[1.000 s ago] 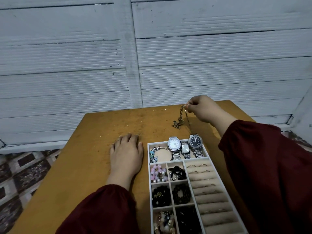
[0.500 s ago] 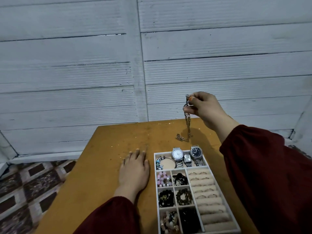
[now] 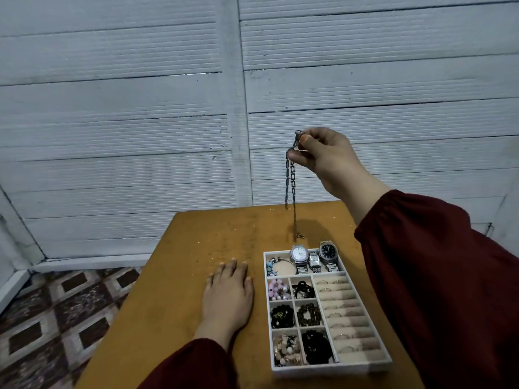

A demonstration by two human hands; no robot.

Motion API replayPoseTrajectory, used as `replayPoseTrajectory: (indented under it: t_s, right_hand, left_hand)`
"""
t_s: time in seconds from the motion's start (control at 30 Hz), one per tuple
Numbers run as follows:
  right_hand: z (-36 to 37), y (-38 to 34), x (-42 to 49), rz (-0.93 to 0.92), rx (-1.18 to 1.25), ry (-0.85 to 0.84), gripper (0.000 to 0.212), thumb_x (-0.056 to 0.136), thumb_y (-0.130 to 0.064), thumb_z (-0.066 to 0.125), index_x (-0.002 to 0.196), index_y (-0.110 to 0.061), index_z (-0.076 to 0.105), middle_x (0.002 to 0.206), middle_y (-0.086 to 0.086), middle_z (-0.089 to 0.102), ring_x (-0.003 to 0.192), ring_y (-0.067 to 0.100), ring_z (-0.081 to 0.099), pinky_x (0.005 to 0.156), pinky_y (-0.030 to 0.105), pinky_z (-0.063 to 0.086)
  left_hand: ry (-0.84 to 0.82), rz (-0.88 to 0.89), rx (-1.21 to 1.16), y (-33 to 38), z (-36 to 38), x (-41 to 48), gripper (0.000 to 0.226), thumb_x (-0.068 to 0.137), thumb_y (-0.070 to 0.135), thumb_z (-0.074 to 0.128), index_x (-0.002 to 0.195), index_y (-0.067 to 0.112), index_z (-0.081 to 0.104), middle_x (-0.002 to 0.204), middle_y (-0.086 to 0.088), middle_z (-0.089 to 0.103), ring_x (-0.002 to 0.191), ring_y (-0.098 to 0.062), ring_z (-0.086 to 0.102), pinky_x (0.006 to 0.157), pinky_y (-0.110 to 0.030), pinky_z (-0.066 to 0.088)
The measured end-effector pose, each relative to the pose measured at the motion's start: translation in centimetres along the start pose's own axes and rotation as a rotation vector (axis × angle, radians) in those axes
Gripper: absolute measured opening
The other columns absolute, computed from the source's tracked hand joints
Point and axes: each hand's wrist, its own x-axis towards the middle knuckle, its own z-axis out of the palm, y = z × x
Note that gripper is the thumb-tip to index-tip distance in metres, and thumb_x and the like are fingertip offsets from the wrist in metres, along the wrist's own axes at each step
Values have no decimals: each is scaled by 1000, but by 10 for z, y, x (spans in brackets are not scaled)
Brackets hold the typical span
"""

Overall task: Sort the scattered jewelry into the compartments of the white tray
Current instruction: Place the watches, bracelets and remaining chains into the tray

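1. The right hand pinched the top of a chain necklace between thumb and forefinger, raised above the table.
2. The necklace hung straight down, just beyond the far end of the white tray.
3. The left hand lay flat on the table beside the tray, fingers straight.
4. Whether the necklace's lower end touched the table could not be determined.

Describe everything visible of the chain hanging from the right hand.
The chain looks like silvery metal: flat rectangular links above, a thinner strand below. It hangs straight down, doubled near the top, pinched between thumb and fingers of the right hand, beyond the far edge of the white tray. Whether its tip touches the table is unclear.
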Motion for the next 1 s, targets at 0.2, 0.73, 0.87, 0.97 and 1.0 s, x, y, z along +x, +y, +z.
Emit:
replayPoseTrajectory:
  t_s: [0.2,0.73,0.87,0.97,1.0]
  right_hand:
    - [8,-10,-7,1,105,-15,10,97,-1,48,91,-5,55,86,7,53,72,21,65,75,25,58]
    - [-2,32,7,71,42,27,11,98,-2,47,90,-7,54,85,7,52,73,19,63,76,24,58]
    - [-11,59,8,112,-2,42,10,97,-2,47,92,-7,53,87,8,52,73,18,63,74,22,58]
    - [-18,76,8,136,-74,49,6,97,-3,47,99,-3,53,86,8,54,73,17,64,79,25,58]
    - [-20,81,8,144,-106,51,7,97,-3,47,96,-5,54,86,7,54,73,16,64,81,26,57]
  left_hand:
    - [6,1,4,1,-1,-1,49,101,42,22,149,30,24,158,4,19,146,-17,12,118,-38,7]
    - [61,-12,21,2,-1,6,46,100,40,28,144,30,35,153,5,30,141,-18,25,115,-38,17]
    - [50,-17,24,1,0,12,47,99,40,28,144,29,33,153,3,30,140,-20,26,115,-40,19]
    - [32,-24,15,0,2,15,48,99,40,27,146,29,29,156,2,25,143,-22,20,117,-41,14]
    - [34,-23,15,0,3,15,48,99,40,26,146,29,29,156,2,24,144,-21,19,117,-41,14]
